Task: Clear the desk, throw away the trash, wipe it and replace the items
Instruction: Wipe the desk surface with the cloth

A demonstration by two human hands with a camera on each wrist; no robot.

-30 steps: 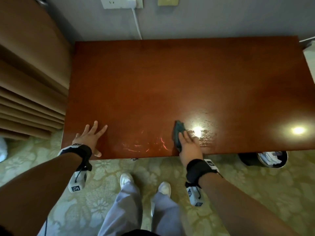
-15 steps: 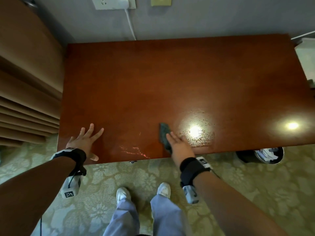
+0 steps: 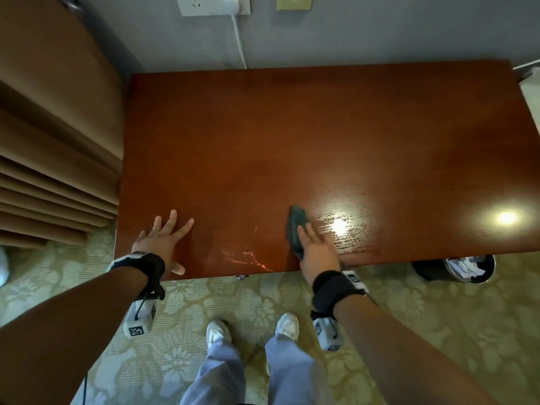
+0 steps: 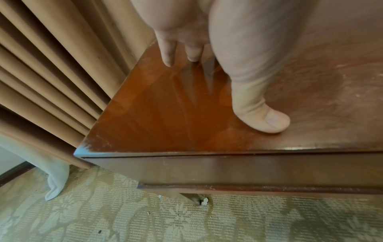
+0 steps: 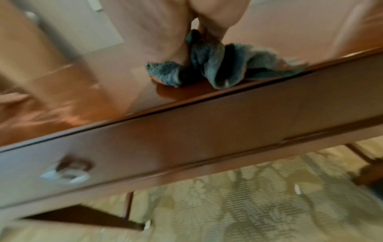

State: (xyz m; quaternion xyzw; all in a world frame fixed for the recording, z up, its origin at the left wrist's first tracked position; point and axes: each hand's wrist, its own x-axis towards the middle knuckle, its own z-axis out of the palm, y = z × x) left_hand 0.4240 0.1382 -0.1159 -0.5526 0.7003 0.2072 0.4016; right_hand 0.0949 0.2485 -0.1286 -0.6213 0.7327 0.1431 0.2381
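Underfoot, pale floral carpet, with two white shoes and grey trouser legs at the bottom of the head view. Just ahead, the near edge of the red-brown desk. Below that edge, seen from the right wrist, a drawer front with a metal handle, blurred.

Left hand released and empty, palm flat on the top near the near-left corner. Fingers straight and fanned, thumb out along the front edge.

Right hand well apart to the right, pressing a dark blue-green cloth onto the wood. Fingers laid straight across it, not clenched around it. From the right wrist view, cloth bunched under the palm and reaching the front lip of the desk.

Just beside the cloth on its right, a patch of broken wet streaks around a bright lamp reflection. Between the two hands, thin glinting lines on the polish.

On the carpet, partly under the near-right corner, a dark round bin holding crumpled white trash. Left of the desk, tan pleated curtain just beside its side edge.

Farther back, polished top running to the grey wall. High on it, a white socket plate with a plug, and a white cable dropping behind the far edge.
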